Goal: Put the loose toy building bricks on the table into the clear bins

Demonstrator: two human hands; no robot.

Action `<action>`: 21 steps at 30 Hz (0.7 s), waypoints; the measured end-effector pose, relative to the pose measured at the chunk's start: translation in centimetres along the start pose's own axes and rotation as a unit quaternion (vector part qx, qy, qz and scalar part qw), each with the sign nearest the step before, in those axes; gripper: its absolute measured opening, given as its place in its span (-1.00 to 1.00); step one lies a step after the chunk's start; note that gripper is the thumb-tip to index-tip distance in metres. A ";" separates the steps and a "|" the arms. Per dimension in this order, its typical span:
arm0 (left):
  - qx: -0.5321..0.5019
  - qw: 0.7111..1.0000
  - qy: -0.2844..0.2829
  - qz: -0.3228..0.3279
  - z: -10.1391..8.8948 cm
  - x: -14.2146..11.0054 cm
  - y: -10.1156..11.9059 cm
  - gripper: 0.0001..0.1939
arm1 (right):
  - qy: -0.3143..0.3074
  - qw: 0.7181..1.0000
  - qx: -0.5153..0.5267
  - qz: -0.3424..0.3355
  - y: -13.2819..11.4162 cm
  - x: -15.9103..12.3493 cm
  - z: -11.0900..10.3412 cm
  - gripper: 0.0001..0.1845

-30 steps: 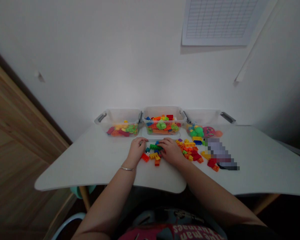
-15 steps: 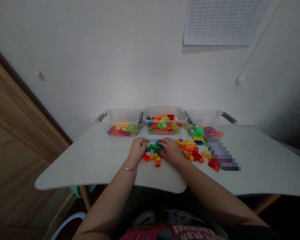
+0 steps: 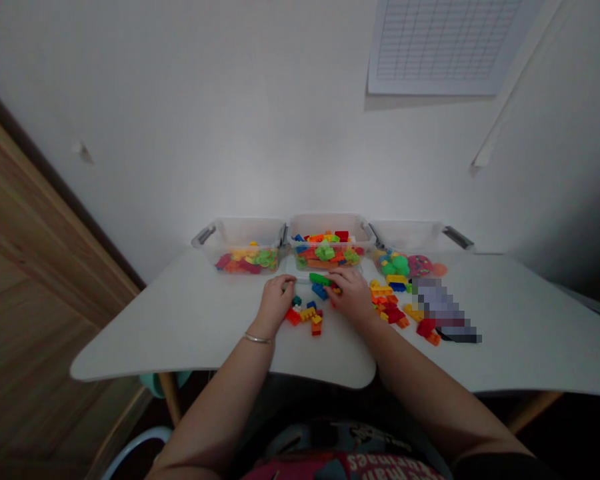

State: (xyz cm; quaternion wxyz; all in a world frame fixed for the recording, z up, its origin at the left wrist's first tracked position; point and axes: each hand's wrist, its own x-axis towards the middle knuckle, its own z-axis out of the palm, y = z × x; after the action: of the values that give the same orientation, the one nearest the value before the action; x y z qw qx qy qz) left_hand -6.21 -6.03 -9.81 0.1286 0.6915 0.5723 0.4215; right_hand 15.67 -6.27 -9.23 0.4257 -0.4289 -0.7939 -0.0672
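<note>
The fingers of the right hand [image 3: 353, 293] pinch the end of a green brick [image 3: 320, 280], which lies at ten o'clock from the palm. Red and yellow bits peek from under that hand; whether it holds them is unclear. The left hand [image 3: 277, 299], at nine o'clock, has its fingers curled around something dark, too hidden to name, so I cannot tell how firmly they close. Between the hands, just below the green brick, sits a blue brick [image 3: 319, 291].

Three clear bins stand along the back of the bench [image 3: 155, 327]. The left bin [image 3: 247, 230], at ten o'clock from the right hand, holds red, orange, yellow and green pieces, their shapes blurred by the wall. The middle bin [image 3: 330, 223], at eleven, holds heaped multicoloured bricks. The right bin [image 3: 410, 233], at two, holds green and pink rounded toys, hard to make out.

The right hand partly covers a brick pile [image 3: 393, 312] at four o'clock. A pixelated object [image 3: 443, 310] at three is unreadable.
</note>
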 end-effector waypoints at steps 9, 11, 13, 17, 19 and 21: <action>-0.034 0.998 0.024 -0.040 0.0 -0.1 -0.1 -0.65 | 0.088 0.990 -0.083 0.068 1.6 6.2 -4.7 -0.72; -0.033 0.998 0.026 -0.040 0.1 -0.1 -0.2 -0.65 | 0.069 0.984 -0.100 0.131 2.0 8.1 -4.7 -0.70; -0.031 0.999 0.020 -0.034 0.1 -0.1 -0.2 -0.65 | 0.028 0.975 -0.119 0.184 2.3 9.9 -4.5 -0.69; -0.035 0.999 0.001 -0.026 0.1 -0.1 -0.3 -0.63 | -0.055 0.951 -0.127 0.276 2.7 12.8 -3.8 -0.68; -0.036 0.999 0.001 -0.026 0.1 0.0 -0.3 -0.62 | -0.084 0.940 -0.112 0.310 2.9 13.6 -3.6 -0.67; -0.034 0.999 -0.002 -0.028 0.2 0.0 -0.4 -0.61 | -0.110 0.933 -0.102 0.328 3.2 14.1 -3.4 -0.66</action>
State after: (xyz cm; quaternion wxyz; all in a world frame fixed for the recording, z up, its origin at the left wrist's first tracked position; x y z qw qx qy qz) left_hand -6.36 -5.88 -10.18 0.1647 0.6711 0.5768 0.4356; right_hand 16.34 2.89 2.42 0.2881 -0.7113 -0.6397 0.0435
